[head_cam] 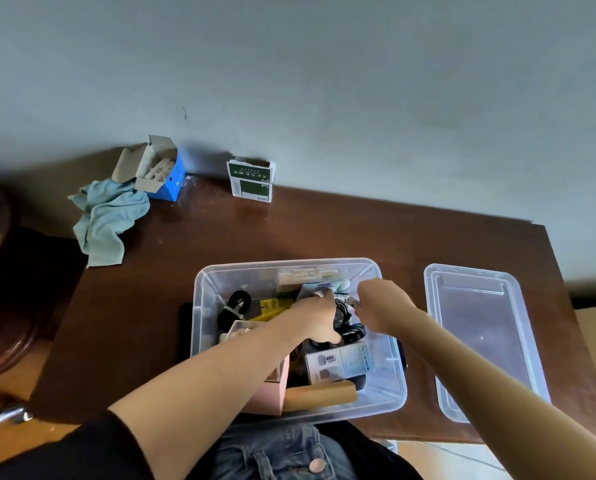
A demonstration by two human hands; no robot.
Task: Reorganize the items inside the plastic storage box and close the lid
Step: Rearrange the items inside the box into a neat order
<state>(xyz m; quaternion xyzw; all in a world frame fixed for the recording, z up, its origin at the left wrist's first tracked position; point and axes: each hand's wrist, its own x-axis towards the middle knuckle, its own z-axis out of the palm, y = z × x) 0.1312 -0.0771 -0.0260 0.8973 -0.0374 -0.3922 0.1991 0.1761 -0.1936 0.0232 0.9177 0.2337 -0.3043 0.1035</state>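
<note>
Storage box (386, 386) of clear plastic sits on the brown desk (172, 271) at 6 o'clock, uncovered, just in front of the person. Its lid (480, 337) lies flat on the desk just beside it at 3 o'clock, apart from the box. Both hands are inside the box, toward its far end. Left hand (319, 318) reaches in from 7 o'clock, fingers curled down among dark cables (350, 329); what it holds cannot be told. Right hand (381, 303) comes in from 4 o'clock, fingers bent over the same spot; its grip is blurred and cannot be told. Contents noted: a coiled black cable (234, 306) at the box's 10 o'clock, a pink box (268, 396) at its near left, a white carton (341, 365) and a brown roll (324, 393) at its near side. On the desk at 11 o'clock: a crumpled light blue cloth (107, 220) touching an open blue carton (166, 178). A green and white packet (251, 181) stands at 12 o'clock by the wall.
</note>
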